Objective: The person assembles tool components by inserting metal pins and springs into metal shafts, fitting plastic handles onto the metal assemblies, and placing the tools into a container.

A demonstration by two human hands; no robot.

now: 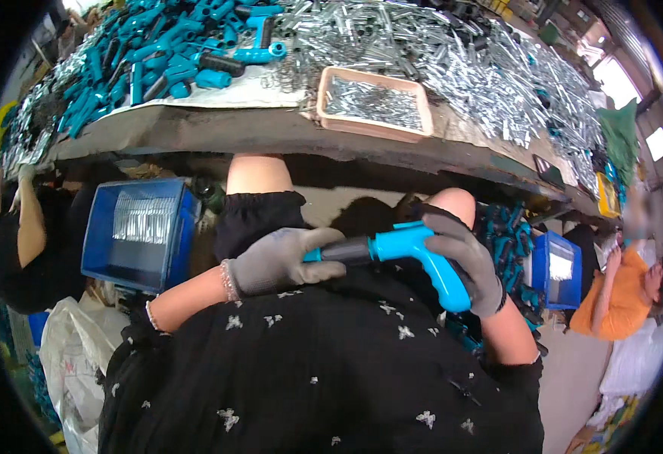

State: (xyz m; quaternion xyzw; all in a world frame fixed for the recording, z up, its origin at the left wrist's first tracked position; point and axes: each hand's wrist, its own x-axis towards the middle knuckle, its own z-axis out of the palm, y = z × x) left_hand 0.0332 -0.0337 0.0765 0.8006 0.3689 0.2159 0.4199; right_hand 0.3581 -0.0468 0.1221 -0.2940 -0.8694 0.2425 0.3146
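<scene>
A blue pistol-shaped plastic tool (406, 245) lies sideways in front of my lap, its curved handle pointing down to the right. My left hand (275, 263), in a grey glove, is closed round the black ribbed sleeve (353, 251) at the tool's front. A short blue tip shows between the thumb and fingers there. In a matching glove, my right hand (469, 261) grips the rear of the blue body, fingers over its top and back. The right palm's contact with the handle is partly hidden.
Ahead, the workbench (218, 130) carries a heap of blue handles (172, 45) and piled metal parts (452, 60). A pink tray (377, 127) of small metal pieces sits at its edge. Blue crates (131, 261) stand on both sides. A person in orange (620, 295) sits at right; another is at left.
</scene>
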